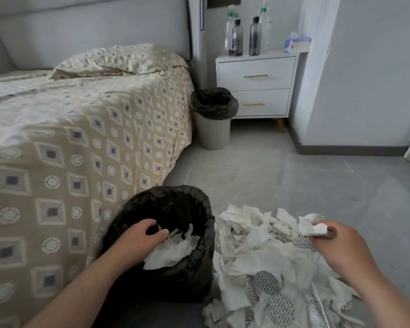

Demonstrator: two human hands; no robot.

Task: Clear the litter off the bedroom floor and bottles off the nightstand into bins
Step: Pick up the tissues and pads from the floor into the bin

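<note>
White scraps of torn paper [265, 254] lie heaped on the grey floor [305, 183] in front of you, mixed with pieces printed in a grey dashed pattern. Just left of the heap, touching its edge, stands a bin lined with a black bag [175, 275], close against the side of the bed [69, 143]. Your left hand [140, 237] reaches over the bin's mouth, fingers curled loosely downward above crumpled paper that already lies inside; whether it grips any of that paper you cannot tell from here. Your right hand [341, 247] is over the far right side of the heap, thumb and fingers pinched on a small crumpled wad of white paper [315, 227].

Further back, a second bin [213, 119] with a black liner stands on the floor between the corner of the bed and a white nightstand [256, 86] with two drawers. On top of the nightstand stand several bottles [245, 34], two dark and see-through, the others clear with green bands near the caps. A tissue pack [296, 43] sits at the nightstand's right end, against the wall.
</note>
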